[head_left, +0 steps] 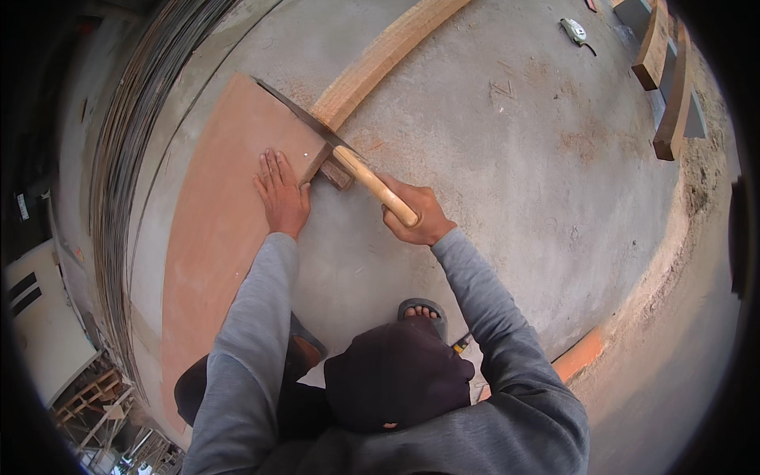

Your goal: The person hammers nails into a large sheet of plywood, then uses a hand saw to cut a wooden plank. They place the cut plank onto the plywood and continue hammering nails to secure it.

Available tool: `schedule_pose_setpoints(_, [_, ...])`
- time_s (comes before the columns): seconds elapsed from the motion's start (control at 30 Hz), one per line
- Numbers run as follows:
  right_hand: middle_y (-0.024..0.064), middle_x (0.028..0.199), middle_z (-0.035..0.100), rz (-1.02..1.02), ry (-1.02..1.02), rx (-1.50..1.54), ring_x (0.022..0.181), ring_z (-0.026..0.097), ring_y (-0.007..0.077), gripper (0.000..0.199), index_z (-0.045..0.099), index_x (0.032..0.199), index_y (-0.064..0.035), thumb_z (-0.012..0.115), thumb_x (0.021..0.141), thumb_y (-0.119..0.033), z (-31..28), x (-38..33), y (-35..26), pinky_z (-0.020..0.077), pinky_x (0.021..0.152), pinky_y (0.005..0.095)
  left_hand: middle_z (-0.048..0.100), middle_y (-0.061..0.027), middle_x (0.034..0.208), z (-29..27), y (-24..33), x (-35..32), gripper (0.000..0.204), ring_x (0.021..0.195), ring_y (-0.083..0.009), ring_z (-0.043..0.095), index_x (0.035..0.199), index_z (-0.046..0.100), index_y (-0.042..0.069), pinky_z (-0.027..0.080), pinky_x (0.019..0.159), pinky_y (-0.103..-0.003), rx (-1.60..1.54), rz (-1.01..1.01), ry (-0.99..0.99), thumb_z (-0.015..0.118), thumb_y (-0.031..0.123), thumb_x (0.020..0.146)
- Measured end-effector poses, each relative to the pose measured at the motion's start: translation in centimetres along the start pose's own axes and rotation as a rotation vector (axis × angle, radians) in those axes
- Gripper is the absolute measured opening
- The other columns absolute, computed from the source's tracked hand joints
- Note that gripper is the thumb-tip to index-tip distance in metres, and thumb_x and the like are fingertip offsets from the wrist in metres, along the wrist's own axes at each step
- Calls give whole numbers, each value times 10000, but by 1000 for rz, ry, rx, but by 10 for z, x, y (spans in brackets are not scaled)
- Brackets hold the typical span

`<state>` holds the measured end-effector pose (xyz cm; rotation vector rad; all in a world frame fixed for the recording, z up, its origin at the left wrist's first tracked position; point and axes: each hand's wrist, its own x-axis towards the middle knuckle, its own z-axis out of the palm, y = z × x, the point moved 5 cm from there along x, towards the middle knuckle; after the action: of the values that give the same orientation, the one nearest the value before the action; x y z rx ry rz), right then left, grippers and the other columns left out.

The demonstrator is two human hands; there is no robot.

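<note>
- The right hand [416, 212] is wrapped tight around the pale wooden handle of a hammer [372, 184], its head down by a small wood block [336, 174].
- The left hand [279, 194] lies flat and open on the reddish plywood sheet [214, 229], apparently pinning it against the blow.
- A long timber plank [380, 59] runs away behind the block; a tape measure [574, 32] sits well apart on the concrete floor [507, 182].
</note>
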<state>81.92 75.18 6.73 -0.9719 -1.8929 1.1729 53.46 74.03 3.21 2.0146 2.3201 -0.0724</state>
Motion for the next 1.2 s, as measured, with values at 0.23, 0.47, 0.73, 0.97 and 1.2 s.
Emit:
schedule_pose_setpoints(0.23, [122, 701, 682, -128, 289, 45, 589, 697, 227, 531, 623, 1250, 90, 675, 743, -61, -67, -54, -73, 558, 585, 318, 158, -216, 1664, -28, 4, 17, 952, 1547, -402, 101, 1585, 165, -7, 92, 1229, -560, -373, -77, 43, 724, 281, 870])
schedule_pose_setpoints(0.47, [104, 734, 680, 351, 708, -154, 682, 654, 188, 724, 571, 1255, 111, 708, 855, -476, -134, -140, -119, 520, 698, 311, 435, -214, 1505, -34, 154, 154, 925, 1441, -354, 369, 1511, 337, 26, 308, 1170, -506, -371, 17, -110, 809, 397, 807])
schedule_pose_setpoints(0.73, [63, 687, 648, 420, 712, -66, 620, 614, 157, 729, 571, 1161, 166, 725, 828, -464, -149, -175, -144, 505, 619, 298, 622, -203, 1272, -89, 139, 137, 675, 1198, -356, 604, 1325, 504, 19, 477, 979, -477, -333, 41, -325, 774, 394, 833])
schedule_pose_setpoints(0.97, [97, 718, 705, 316, 508, -273, 627, 681, 198, 634, 597, 1255, 87, 702, 808, -350, -145, -151, -141, 539, 662, 311, 577, -234, 1303, -148, -6, 53, 829, 1227, -394, 561, 1455, 407, 33, 465, 988, -483, -212, 53, -187, 773, 360, 788])
schedule_pose_setpoints(1.2, [103, 695, 687, 82, 306, -127, 600, 682, 187, 604, 573, 1304, 101, 670, 785, -193, -136, -110, -131, 548, 608, 305, 565, -187, 1284, -146, -151, -53, 880, 1225, -371, 551, 1435, 394, 46, 450, 1007, -500, 21, -3, -201, 863, 296, 733])
